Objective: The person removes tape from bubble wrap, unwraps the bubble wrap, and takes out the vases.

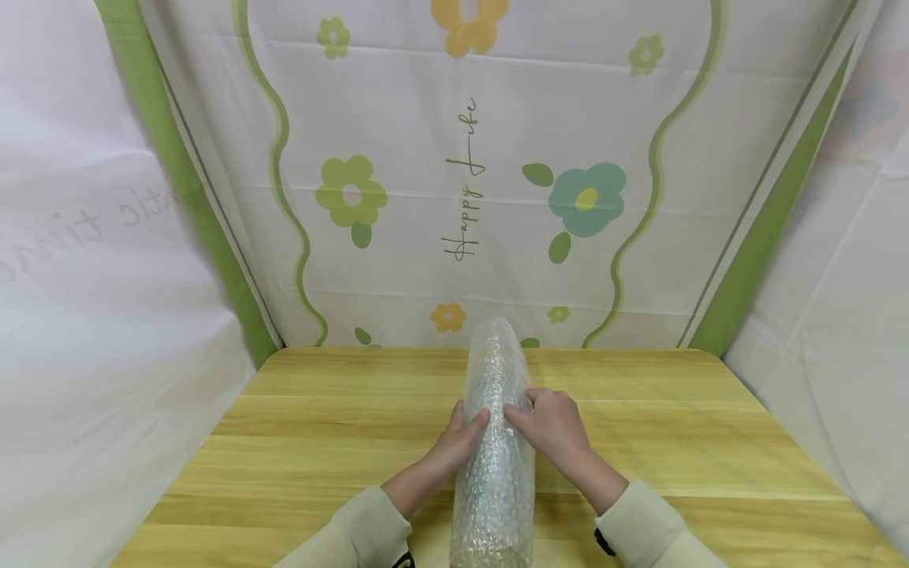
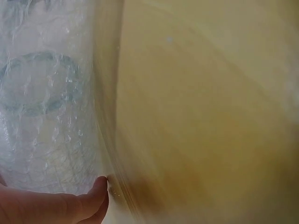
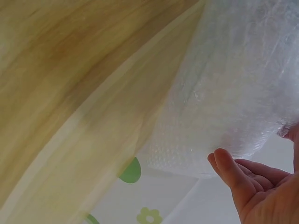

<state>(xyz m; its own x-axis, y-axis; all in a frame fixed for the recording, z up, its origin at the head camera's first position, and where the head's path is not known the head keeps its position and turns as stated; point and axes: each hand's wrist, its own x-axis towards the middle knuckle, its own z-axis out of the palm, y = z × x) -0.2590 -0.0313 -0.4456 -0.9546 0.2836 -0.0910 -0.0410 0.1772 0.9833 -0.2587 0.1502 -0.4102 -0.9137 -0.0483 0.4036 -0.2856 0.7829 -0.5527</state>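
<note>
A long, rounded bundle of clear bubble wrap [image 1: 495, 481] runs from the near edge of the head view towards the back, its far end raised in front of the back cloth. Through the wrap in the left wrist view, a greenish ring [image 2: 39, 84] shows; what lies inside is hidden. My left hand [image 1: 454, 443] grips the bundle's left side, thumb on top and fingers passing down its flank. From the right, my right hand [image 1: 557, 426] holds it with the thumb against the top and the fingers along the side. Fingertips [image 3: 223, 161] touch the wrap in the right wrist view.
A wood-grain table [image 1: 319, 434] lies under the bundle. Behind it hangs a white cloth [image 1: 405, 118] printed with flowers and lettering. White cloth walls [image 1: 78, 315] with green edging close in the left and right sides.
</note>
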